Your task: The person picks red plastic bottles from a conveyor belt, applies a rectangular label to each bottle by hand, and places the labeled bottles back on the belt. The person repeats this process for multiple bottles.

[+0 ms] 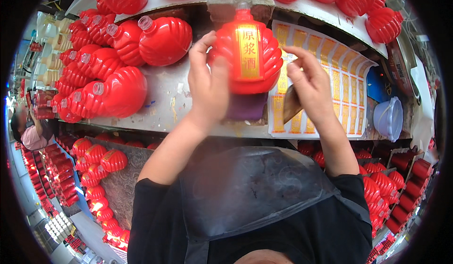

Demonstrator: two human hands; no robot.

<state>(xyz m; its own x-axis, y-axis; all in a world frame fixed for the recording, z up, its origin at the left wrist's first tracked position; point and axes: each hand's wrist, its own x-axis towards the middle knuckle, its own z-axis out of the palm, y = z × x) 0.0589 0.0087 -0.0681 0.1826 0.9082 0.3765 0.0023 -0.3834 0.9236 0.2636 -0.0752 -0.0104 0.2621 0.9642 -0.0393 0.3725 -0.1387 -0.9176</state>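
Observation:
A red ribbed bottle (271, 58) with a clear neck stands in front of me, a gold label with red edges (248, 51) on its face. My left hand (207, 84), slightly blurred, is at the bottle's left side, its thumb in front and fingers curling around the edge. At the right side is my right hand (311, 84), with index finger and thumb apart close to the bottle; whether they touch it I cannot tell. A brownish shape under this hand is unclear. Beneath the bottle lies a purple cloth (246, 111). Right of it is a sheet of gold labels (349, 58).
Several red bottles (165, 42) lie clustered on the left of the worktable (165, 91). More line the raised white shelf (330, 9) at the back. A pale blue bucket (388, 118) is at the right edge. A person (35, 132) sits far left.

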